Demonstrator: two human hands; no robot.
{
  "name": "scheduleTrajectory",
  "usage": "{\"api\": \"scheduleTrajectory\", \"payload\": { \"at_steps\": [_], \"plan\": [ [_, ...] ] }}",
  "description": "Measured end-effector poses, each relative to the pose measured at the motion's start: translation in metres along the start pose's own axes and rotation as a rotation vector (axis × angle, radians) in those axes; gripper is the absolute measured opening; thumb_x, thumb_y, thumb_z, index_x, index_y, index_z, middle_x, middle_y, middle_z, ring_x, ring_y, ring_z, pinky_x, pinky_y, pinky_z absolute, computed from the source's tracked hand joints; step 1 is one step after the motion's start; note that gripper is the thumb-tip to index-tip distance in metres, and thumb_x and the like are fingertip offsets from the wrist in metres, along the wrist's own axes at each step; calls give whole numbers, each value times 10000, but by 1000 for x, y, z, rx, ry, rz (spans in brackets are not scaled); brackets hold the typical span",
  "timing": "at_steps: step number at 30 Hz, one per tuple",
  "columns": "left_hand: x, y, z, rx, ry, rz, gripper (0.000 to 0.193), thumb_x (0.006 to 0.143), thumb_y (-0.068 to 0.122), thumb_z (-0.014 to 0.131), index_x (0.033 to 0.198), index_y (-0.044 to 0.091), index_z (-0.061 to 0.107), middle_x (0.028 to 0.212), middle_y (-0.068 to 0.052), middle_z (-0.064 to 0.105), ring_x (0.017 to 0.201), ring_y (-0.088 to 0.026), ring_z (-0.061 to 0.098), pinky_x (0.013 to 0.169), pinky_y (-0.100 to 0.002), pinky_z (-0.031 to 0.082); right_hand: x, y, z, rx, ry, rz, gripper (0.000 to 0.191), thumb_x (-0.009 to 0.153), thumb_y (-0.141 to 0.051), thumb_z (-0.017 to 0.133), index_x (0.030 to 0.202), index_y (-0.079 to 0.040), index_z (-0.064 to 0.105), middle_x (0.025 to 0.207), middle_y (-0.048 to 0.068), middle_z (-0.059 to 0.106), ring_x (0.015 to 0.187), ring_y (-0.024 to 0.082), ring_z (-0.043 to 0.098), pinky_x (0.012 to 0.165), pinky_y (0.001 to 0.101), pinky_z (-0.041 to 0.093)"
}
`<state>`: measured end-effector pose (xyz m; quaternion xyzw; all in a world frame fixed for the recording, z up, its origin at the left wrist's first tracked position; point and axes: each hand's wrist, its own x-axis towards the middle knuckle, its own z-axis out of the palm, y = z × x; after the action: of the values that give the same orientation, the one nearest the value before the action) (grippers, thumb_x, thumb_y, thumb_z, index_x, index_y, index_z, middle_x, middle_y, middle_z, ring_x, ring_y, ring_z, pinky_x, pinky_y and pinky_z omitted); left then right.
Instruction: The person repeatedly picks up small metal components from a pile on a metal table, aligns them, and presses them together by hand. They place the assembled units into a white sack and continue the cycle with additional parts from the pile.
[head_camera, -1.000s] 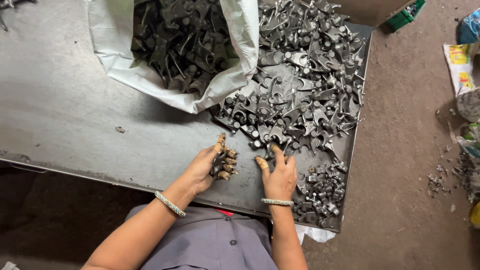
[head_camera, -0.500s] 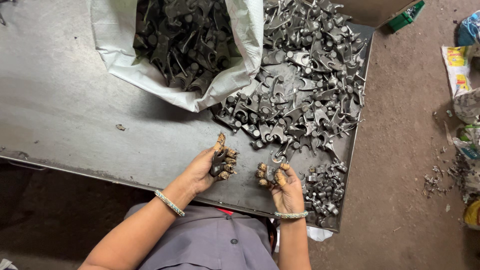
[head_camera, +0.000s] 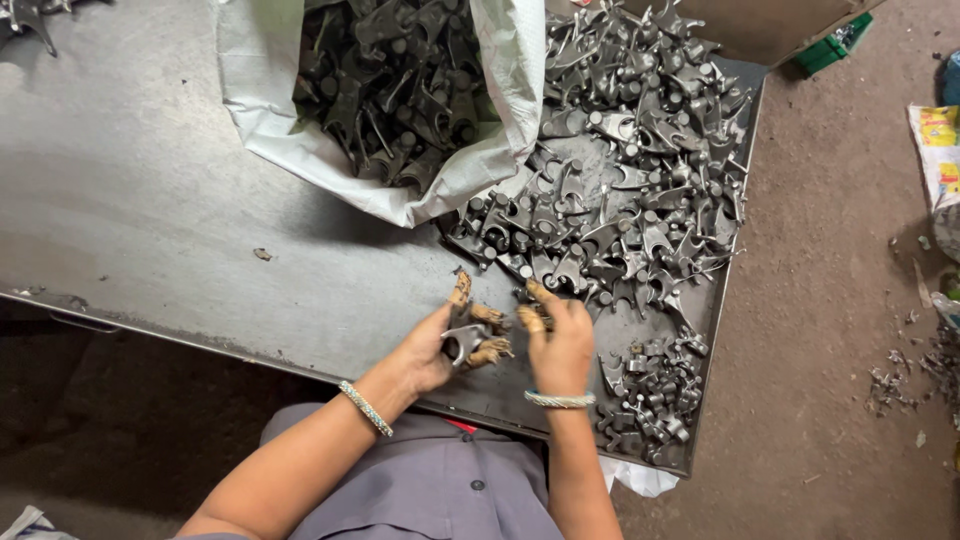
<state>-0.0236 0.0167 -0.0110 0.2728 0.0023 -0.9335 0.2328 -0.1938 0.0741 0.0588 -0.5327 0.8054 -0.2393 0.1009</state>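
Grey forked metal casting (head_camera: 463, 338), small, with a round boss: held in the left hand (head_camera: 440, 350), fingers curled about it, thumb side up, near the front edge of the dull grey steel worktable (head_camera: 150, 200). Right hand (head_camera: 560, 340): just beside the left, fingers bent inward toward the casting, fingertips (head_camera: 532, 322) close to it; whether they touch it or pinch a second piece cannot be told. Both hands are smeared with brownish grime; each wrist carries a silver-coloured bangle, left (head_camera: 365, 408), right (head_camera: 559, 400). Loose heap of like grey forked castings (head_camera: 620, 190): spread over the right part of the table, beginning just beyond the hands and running to the far edge. Smaller cluster of the same castings (head_camera: 650, 390): at the near right corner, just right of the right hand. White woven plastic sack (head_camera: 400, 185): lying open on the table beyond the hands, mouth toward the heap, filled with more castings. Grey buttoned garment (head_camera: 440, 480): worn by the person, below the table edge. Brown earthen floor (head_camera: 830, 300): right of the table, with scattered scraps.
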Motion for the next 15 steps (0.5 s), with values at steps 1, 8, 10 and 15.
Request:
{"api": "scheduleTrajectory", "payload": {
  "at_steps": [1, 8, 10, 15],
  "plan": [
    [-1, 4, -1, -31, 18, 40, 396, 1125, 381, 462, 1219, 31, 622, 1145, -187, 713, 996, -333, 713, 814, -472, 624, 2, -7, 2, -30, 42, -58, 365, 817, -154, 802, 1173, -112, 735, 977, 147, 640, 920, 345, 599, 827, 451, 491],
    [-18, 32, -2, 9, -209, 54, 598, 957, 384, 508, 1437, 28, 512, 1394, -177, 621, 1176, -336, 694, 904, -416, 628, -19, -5, -2, -87, 62, -94, 246, 816, -188, 815, 1015, -94, 706, 969, 133, 640, 948, 356, 582, 839, 468, 476],
    [-19, 33, 0, -15, -292, 64, 658, 957, 409, 517, 1473, 4, 469, 1448, -190, 571, 1238, -355, 651, 942, -421, 615, -30, 1, -8, -121, 8, -54, 249, 799, -217, 838, 941, -86, 682, 946, 128, 645, 941, 354, 582, 832, 468, 476],
    [-13, 31, 0, -109, -395, 19, 709, 1043, 452, 505, 1536, -56, 454, 1509, -275, 528, 1275, -354, 589, 997, -427, 569, -60, 10, -12, -112, 62, -96, 349, 720, -147, 832, 973, -20, 628, 961, 144, 657, 951, 376, 580, 829, 473, 472]
  ]
}}
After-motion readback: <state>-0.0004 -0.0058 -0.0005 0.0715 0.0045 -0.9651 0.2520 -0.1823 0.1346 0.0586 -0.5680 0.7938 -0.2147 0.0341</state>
